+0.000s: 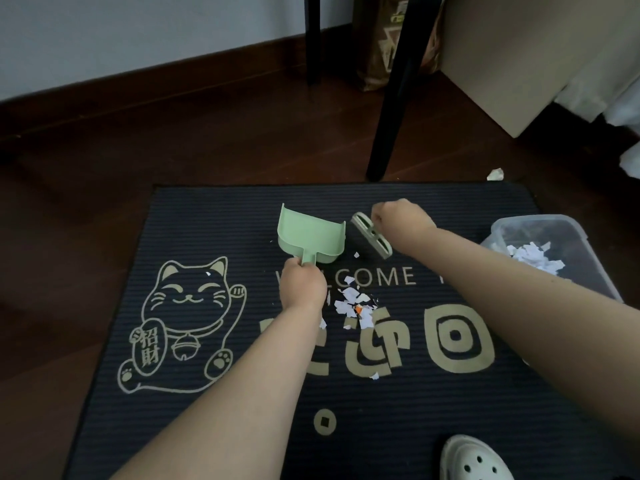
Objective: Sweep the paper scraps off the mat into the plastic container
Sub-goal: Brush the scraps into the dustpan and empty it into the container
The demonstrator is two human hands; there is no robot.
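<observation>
A: Start big. What's the risk with the mat [207,220]?

B: Its ribbed surface. I'd expect thin paper to lodge in the grooves, so a light stroke may skip over bits.

A: And the plastic container [536,219]?

B: It stands at the mat's right edge, with white scraps already in it. The right forearm passes just beside its near-left corner, so a wide swing could knock or tip it.

A: The dustpan [308,233]?

B: The left hand [302,284] has its fingers wrapped tight round the handle, and the pan's mouth faces far. The main pile lies nearer than the pan, to the right of that hand. Unless the pan is turned round, sweeping would push the paper past it.

A: The brush [369,239]?

B: It sits just right of the pan, with the right hand [398,216] closed on its far end. A fast stroke would probably flick the paper outward.

A: And the scraps themselves?

B: The pile of paper scraps [353,303] is in the mat's middle, between the arms. Strays are easy to miss: one scrap on the cat drawing [208,273] and another nearer [374,376].
</observation>
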